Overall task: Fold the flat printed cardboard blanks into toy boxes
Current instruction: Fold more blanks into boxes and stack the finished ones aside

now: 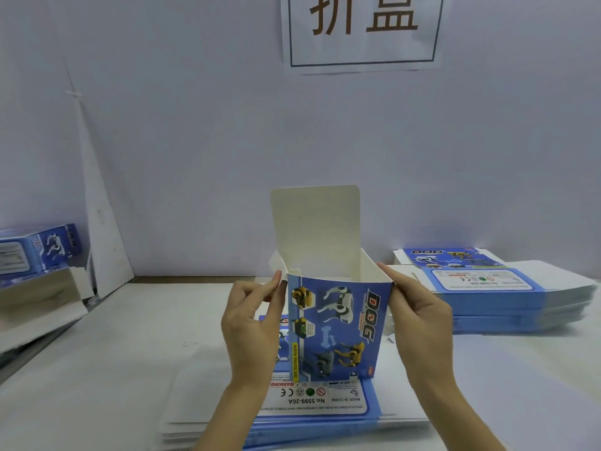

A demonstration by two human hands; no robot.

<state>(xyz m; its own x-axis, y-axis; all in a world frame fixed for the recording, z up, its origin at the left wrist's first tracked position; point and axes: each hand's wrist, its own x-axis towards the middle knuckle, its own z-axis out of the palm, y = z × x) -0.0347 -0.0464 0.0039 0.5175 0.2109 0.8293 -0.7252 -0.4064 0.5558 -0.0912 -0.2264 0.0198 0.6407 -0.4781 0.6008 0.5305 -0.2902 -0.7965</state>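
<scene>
Holding upright box point(338, 330) w/ both hands, "DOG" print, "5599-20A" blank point(325, 402) below.

Left hand point(252, 323) left of box point(338, 327), right hand point(419, 320) right of it: both bare, slender fingers, short nails, bare forearms.

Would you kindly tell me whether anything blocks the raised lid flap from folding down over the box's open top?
Nothing visible does. The lid flap stands upright behind the open box; the left hand and right hand hold its outer sides.
</scene>
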